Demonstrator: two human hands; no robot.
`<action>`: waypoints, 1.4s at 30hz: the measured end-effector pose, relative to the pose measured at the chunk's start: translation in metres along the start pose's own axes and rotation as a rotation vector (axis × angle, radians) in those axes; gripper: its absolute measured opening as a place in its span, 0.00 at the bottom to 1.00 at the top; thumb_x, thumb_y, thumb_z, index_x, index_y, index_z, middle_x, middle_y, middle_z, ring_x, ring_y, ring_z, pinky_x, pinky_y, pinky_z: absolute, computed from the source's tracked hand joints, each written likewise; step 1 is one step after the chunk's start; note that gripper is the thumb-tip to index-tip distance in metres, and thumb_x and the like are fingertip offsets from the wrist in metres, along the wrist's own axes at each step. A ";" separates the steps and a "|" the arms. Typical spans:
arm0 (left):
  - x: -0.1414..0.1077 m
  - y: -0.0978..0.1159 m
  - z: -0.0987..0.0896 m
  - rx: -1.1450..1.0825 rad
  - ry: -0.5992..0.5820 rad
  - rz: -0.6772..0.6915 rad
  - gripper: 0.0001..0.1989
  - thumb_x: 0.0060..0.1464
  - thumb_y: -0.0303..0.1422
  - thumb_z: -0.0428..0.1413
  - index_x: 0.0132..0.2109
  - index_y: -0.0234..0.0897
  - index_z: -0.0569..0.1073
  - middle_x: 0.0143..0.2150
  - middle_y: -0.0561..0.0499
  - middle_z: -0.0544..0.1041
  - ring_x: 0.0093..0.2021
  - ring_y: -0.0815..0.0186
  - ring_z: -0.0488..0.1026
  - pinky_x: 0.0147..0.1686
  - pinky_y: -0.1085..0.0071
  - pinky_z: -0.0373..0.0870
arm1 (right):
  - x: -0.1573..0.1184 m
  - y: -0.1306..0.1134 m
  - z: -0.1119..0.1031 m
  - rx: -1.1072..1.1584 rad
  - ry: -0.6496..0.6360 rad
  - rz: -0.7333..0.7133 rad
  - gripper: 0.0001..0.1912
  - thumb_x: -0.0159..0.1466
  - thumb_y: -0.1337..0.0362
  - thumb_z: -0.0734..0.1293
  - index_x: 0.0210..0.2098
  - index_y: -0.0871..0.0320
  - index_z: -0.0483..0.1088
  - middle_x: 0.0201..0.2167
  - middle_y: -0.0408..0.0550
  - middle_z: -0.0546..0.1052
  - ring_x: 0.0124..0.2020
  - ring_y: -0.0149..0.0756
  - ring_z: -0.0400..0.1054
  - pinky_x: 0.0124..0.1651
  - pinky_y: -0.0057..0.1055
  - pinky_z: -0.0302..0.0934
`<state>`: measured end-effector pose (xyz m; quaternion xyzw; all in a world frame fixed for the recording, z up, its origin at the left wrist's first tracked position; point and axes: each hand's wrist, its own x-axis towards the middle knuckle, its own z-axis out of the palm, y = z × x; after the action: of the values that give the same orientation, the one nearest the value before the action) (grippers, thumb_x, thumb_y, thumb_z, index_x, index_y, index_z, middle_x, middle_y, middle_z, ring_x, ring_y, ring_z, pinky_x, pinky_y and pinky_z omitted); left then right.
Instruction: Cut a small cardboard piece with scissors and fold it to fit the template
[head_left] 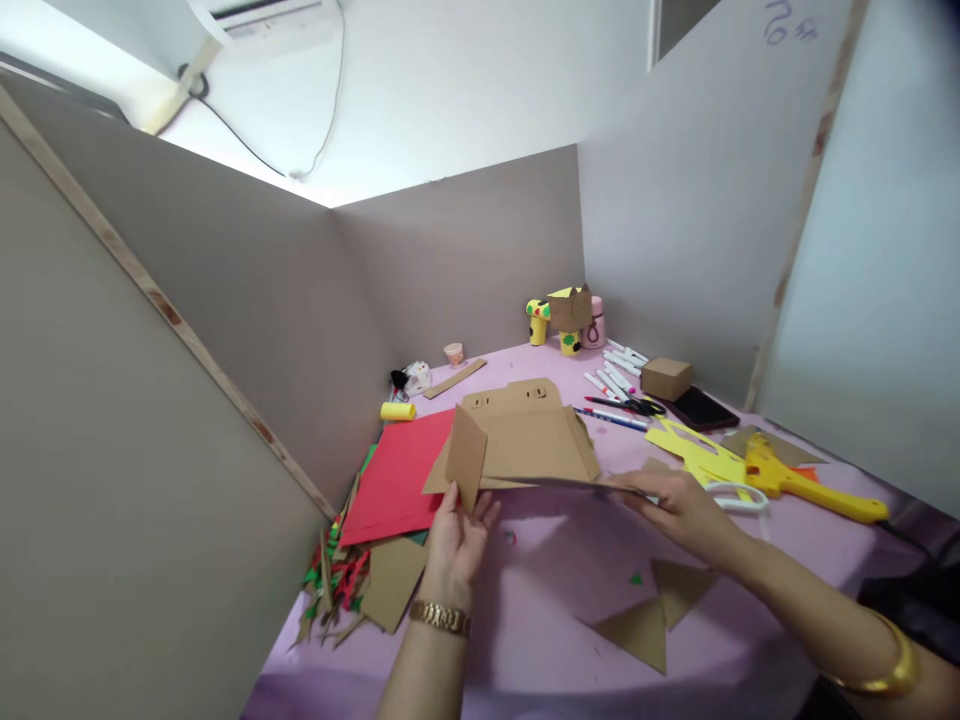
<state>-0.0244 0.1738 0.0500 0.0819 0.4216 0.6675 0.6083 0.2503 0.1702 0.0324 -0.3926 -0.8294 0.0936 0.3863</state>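
Observation:
My left hand [459, 530] grips the near left corner of a flattened brown cardboard box [525, 440] and holds it up off the pink table [540, 620]. My right hand [679, 505] holds the box's near right edge, fingers closed on it. One flap [466, 458] of the box stands up beside my left fingers. The box lies partly over a red paper sheet [394, 480]. White-handled scissors [739, 497] lie just right of my right hand.
Cardboard triangles [652, 610] and a square piece [390, 582] lie near the front. Paper scraps [337, 585] pile at left. A yellow glue gun [810, 485], yellow cut paper [697, 450], markers [615, 385], a small box [666, 378], a phone [705, 408] and craft figures [566, 318] sit right and back. Partition walls surround the table.

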 end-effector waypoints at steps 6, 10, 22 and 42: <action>0.031 -0.004 0.014 -0.060 0.073 0.065 0.06 0.58 0.25 0.50 0.42 0.31 0.69 0.35 0.51 0.72 0.31 0.69 0.71 0.30 0.71 0.72 | -0.027 0.001 0.003 0.162 0.136 0.012 0.12 0.61 0.66 0.62 0.40 0.53 0.76 0.36 0.45 0.81 0.36 0.39 0.76 0.39 0.31 0.70; 0.043 -0.012 0.022 -0.119 0.159 0.149 0.04 0.57 0.26 0.52 0.41 0.31 0.69 0.36 0.51 0.72 0.30 0.71 0.70 0.27 0.75 0.71 | -0.024 -0.006 0.002 0.266 0.428 0.310 0.09 0.59 0.59 0.66 0.27 0.55 0.75 0.20 0.41 0.77 0.21 0.36 0.70 0.24 0.27 0.66; 0.073 -0.010 0.053 -0.079 0.049 0.090 0.08 0.58 0.29 0.52 0.45 0.32 0.69 0.40 0.48 0.72 0.34 0.68 0.72 0.32 0.70 0.73 | 0.018 -0.002 0.030 0.827 0.448 0.495 0.20 0.62 0.52 0.63 0.50 0.54 0.66 0.47 0.50 0.76 0.45 0.44 0.70 0.49 0.44 0.66; -0.014 0.029 -0.034 -0.113 0.202 0.151 0.14 0.61 0.21 0.40 0.31 0.33 0.67 0.22 0.54 0.73 0.19 0.74 0.71 0.21 0.79 0.71 | -0.016 -0.001 0.044 -0.186 0.278 -0.152 0.26 0.61 0.76 0.53 0.51 0.49 0.70 0.50 0.51 0.75 0.51 0.46 0.68 0.49 0.49 0.64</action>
<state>-0.0636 0.1487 0.0536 0.0115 0.4352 0.7390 0.5142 0.2244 0.1638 -0.0064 -0.3722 -0.8004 -0.0681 0.4650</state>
